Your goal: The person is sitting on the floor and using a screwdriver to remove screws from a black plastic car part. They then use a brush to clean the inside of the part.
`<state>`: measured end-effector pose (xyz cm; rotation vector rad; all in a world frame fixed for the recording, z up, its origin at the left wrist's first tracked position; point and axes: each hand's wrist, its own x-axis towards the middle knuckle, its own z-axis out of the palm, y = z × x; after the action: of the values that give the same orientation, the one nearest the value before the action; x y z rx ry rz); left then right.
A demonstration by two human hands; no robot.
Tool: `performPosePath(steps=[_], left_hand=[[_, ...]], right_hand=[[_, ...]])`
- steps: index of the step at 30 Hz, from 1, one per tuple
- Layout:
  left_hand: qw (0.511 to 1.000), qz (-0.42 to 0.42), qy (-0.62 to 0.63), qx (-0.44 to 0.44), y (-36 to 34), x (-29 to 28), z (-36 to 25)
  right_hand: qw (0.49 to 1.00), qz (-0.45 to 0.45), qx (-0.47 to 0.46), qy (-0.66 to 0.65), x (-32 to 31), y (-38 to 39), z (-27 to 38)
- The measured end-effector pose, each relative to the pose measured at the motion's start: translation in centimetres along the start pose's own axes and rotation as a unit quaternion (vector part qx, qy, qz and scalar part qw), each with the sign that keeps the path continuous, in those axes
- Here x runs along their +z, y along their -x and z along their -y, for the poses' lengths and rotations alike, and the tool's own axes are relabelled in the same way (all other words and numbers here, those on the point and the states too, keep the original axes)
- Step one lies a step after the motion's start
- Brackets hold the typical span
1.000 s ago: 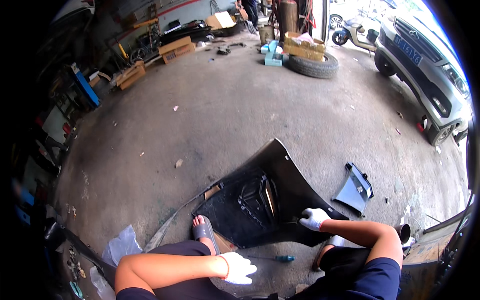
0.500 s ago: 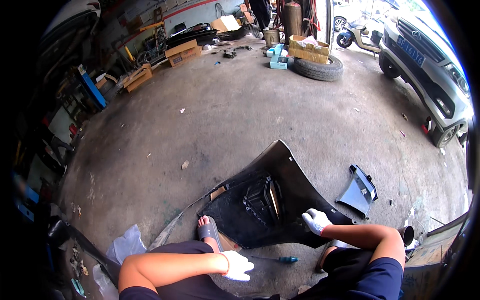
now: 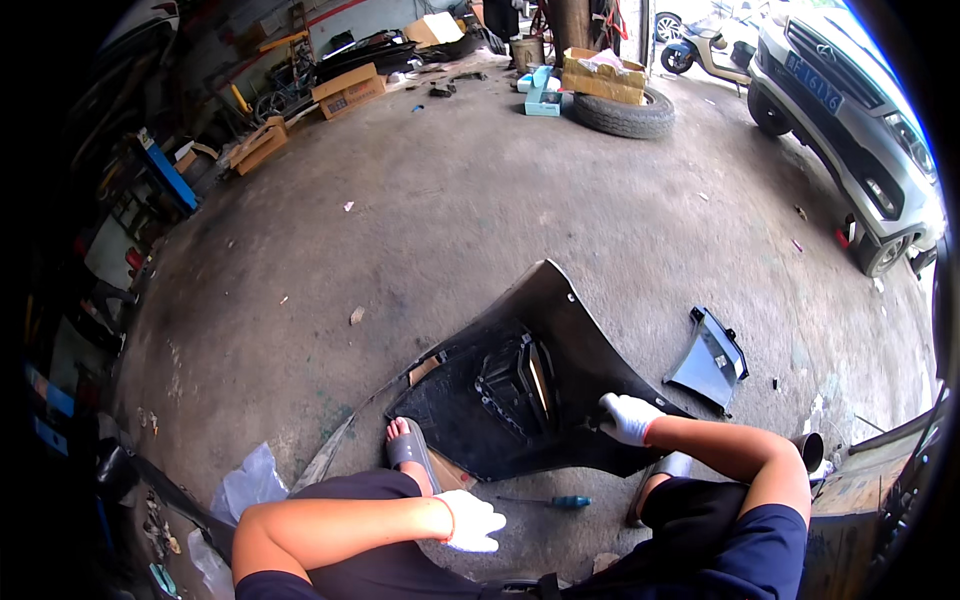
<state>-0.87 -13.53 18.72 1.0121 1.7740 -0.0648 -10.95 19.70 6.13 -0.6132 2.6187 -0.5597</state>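
A large black curved car body panel (image 3: 590,375) lies on the floor before me, its hollow side up. Inside it sits a black plastic frame with an opening (image 3: 515,390). My right hand (image 3: 630,419), in a white glove, is closed over the panel's right part; what its fingers hold, if anything, is hidden. Low over my lap, my gloved left hand (image 3: 472,521) has its fingers apart and nothing in them. A screwdriver (image 3: 570,502) with a blue-green handle lies between my feet, just this side of the panel.
A smaller glossy dark panel (image 3: 710,362) lies to the right. Clear plastic sheeting (image 3: 248,484) is at my left. Farther off are a tyre (image 3: 630,120) bearing a cardboard box (image 3: 603,78), and a silver car (image 3: 850,110). A metal pipe end (image 3: 808,448) is near my right elbow.
The view has tilted slightly, so the floor things sit a little higher. My right hand remains at the panel's right part and my left hand stays low over my lap.
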Motion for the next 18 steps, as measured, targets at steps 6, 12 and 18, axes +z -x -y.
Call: performPosePath(steps=[6,12,18], left_hand=[[0.999,-0.045,0.006,-0.010,0.4,-0.7,-0.7],[0.999,-0.047,-0.003,-0.008,0.6,0.0,-1.0],[0.999,-0.039,-0.007,-0.003,0.7,-0.9,-1.2]], right_hand=[[0.815,0.219,0.412,-0.344,0.7,-1.4,-0.3],[0.987,0.117,0.083,0.072,1.3,0.3,1.8],[0.699,0.117,0.459,-0.536,2.3,-1.5,-0.4]])
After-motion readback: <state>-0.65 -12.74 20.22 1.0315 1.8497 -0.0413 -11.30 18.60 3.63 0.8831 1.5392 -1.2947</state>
